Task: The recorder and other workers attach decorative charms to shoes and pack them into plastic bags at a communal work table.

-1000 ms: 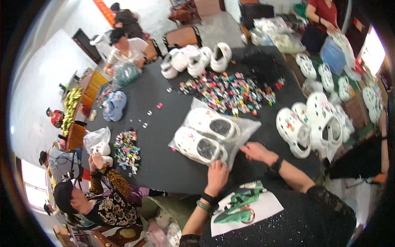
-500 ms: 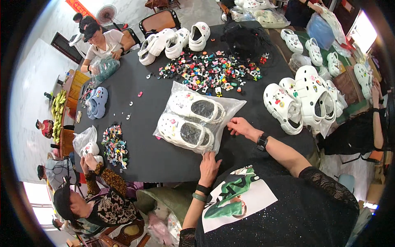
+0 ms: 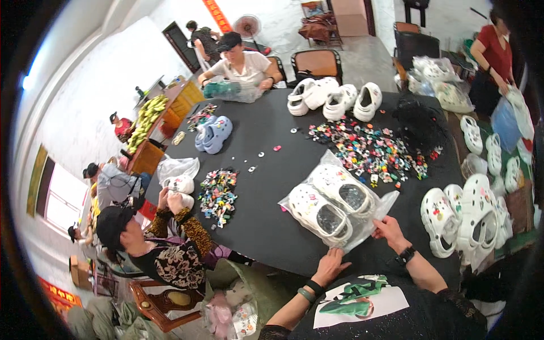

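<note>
A clear plastic bag lies on the black table in front of me, with a pair of white clogs inside, side by side and dotted with small charms. At the bag's right corner, my right hand is closed, pinching the plastic between thumb and fingers. My left hand rests at the near edge, its fingers pressed together on the plastic beside the clogs' heels. Some of its fingertips are hard to make out.
Loose charms are heaped beyond the bag, and another charm pile lies left. White clogs stand at the right edge and more white clogs at the back. A co-worker sits on my left, another across the table.
The view has swung left and up, so the whole scene sits lower and farther right. Both hands stay at the bag's edges, and the bag shows little movement on the table.
</note>
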Available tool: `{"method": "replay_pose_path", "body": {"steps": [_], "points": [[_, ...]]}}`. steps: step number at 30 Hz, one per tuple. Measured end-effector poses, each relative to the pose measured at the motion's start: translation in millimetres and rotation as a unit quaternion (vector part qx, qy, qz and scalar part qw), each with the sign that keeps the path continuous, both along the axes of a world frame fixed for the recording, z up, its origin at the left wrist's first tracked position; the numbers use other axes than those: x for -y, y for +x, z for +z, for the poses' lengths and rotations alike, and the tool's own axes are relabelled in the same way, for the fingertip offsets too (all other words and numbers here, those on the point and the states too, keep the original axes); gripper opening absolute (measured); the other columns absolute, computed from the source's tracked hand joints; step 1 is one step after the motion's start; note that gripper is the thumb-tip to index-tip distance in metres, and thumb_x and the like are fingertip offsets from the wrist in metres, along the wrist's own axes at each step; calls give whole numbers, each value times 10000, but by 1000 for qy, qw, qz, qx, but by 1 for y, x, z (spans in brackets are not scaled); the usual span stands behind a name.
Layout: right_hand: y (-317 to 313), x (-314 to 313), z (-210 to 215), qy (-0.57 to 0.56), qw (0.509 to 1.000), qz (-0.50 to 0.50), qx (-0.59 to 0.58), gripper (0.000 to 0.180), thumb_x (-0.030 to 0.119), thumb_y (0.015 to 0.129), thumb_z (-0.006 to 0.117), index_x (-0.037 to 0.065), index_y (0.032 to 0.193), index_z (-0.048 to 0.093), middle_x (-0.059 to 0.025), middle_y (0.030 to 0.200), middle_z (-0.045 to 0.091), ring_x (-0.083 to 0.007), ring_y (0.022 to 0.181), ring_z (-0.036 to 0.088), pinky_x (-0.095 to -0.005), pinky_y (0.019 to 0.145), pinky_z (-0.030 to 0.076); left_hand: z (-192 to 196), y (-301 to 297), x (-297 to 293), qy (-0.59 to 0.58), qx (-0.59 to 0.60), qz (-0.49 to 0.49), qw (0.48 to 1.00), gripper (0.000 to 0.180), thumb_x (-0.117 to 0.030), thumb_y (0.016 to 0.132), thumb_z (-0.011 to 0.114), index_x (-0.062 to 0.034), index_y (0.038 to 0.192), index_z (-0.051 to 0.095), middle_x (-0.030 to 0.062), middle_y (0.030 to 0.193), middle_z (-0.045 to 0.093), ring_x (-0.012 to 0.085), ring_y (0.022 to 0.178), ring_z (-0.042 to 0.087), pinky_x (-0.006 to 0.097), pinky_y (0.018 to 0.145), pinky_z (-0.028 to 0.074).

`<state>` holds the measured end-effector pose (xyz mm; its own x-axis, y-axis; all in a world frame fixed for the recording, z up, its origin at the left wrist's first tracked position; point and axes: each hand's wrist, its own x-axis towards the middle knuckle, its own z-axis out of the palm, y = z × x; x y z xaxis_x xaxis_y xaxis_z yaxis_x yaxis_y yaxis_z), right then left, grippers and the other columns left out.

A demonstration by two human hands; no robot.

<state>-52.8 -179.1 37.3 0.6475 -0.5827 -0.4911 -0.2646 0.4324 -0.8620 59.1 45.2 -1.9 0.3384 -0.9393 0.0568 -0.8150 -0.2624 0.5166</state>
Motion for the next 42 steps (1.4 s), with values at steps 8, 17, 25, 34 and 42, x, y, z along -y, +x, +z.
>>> {"method": "replay_pose_path", "body": {"steps": [8, 17, 25, 34, 42], "points": [[-2, -7, 10, -31, 999, -9, 39, 221, 224, 859, 592, 9, 807, 588, -30, 626, 578, -99, 504, 571, -214, 430, 401, 6, -3, 0, -35, 11, -31, 999, 132, -139, 863, 528, -40, 932, 475, 159, 864, 549, 330, 740, 588, 388, 600, 497], [4, -21, 3, -62, 963, 249, -79, 278, 238, 853, 604, -35, 809, 629, -58, 692, 634, -135, 506, 603, -230, 449, 439, 37, -8, 1, -47, -50, -15, 998, 155, -190, 877, 518, -47, 902, 463, 165, 781, 547, 353, 692, 579, 425, 561, 471], [-1, -18, 5, -49, 949, 306, -65, 379, 307, 887, 546, -21, 731, 653, -83, 679, 656, -131, 552, 618, -227, 488, 449, 30, -8, 11, -51, -48, 14, 997, 119, -183, 894, 486, -65, 903, 474, 173, 752, 573, 347, 667, 596, 430, 522, 466], [2, -14, 7, -10, 966, 249, -64, 377, 276, 932, 428, -18, 799, 622, -114, 754, 670, -148, 576, 619, -245, 541, 465, 47, -3, 5, 2, -139, -6, 990, 173, -201, 855, 554, -61, 932, 489, 178, 831, 582, 364, 750, 585, 446, 602, 465], [-1, -13, 8, -29, 975, 211, -64, 386, 299, 925, 442, -2, 754, 613, -97, 711, 661, -136, 551, 612, -231, 506, 448, 44, 2, -31, -24, -87, 43, 995, 164, -174, 841, 587, -54, 926, 515, 149, 839, 563, 366, 748, 568, 412, 629, 474]]}}
